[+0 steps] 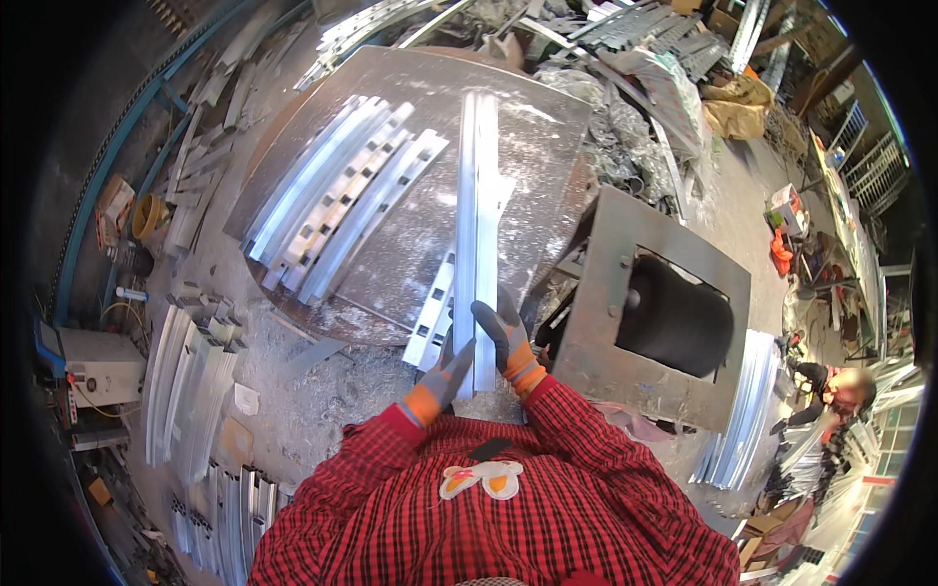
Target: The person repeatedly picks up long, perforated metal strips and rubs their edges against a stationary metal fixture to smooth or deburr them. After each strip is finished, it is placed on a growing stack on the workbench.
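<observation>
Both gloved hands, left (pixel 442 379) and right (pixel 508 342), close together, seemingly gripping.

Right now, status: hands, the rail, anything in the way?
Left hand and right hand, both gloved, grip the near end of a long metal rail. Rail lies on the steel table. Notched rails sit left, apart.

Long aluminium profile (pixel 478 225): near end hidden behind gloved left hand (pixel 442 379) and right hand (pixel 508 344). Notched strip (pixel 430 313): partly covered by profile. Person at right (pixel 835 391): blurred, cut by rim. Shirt: cropped below.
</observation>
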The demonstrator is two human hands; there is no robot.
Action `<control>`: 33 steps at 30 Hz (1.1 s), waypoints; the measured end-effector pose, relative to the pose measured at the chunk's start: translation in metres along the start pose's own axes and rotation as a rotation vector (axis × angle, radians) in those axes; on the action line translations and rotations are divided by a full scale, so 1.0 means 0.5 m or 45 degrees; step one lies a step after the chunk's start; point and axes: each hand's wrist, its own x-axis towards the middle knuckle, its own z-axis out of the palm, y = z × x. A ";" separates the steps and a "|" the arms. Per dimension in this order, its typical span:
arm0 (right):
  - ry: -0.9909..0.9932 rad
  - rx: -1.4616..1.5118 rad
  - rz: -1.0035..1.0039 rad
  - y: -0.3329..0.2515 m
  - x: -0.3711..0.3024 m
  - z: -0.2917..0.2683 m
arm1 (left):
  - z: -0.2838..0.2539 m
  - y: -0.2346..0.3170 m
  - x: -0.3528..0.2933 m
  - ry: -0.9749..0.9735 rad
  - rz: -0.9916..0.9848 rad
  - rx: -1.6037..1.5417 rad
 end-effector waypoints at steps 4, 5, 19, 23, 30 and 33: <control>0.117 0.246 0.082 -0.090 -0.095 -0.160 | 0.148 0.199 -0.017 -0.266 -0.100 -0.751; 0.114 0.284 0.040 -0.097 -0.120 -0.203 | 0.187 0.212 -0.010 -0.303 -0.078 -0.573; 0.599 0.262 0.369 -0.051 -0.447 -0.563 | 0.632 0.154 0.017 -0.694 0.392 0.669; 0.721 -0.007 0.492 0.067 -0.440 -0.563 | 0.628 0.104 0.029 -0.752 0.716 0.836; 0.784 0.099 0.335 0.078 -0.517 -0.528 | 0.654 0.065 -0.040 -0.858 0.709 0.779; 0.701 0.037 0.262 0.098 -0.563 -0.489 | 0.637 -0.018 -0.088 -0.801 0.751 0.809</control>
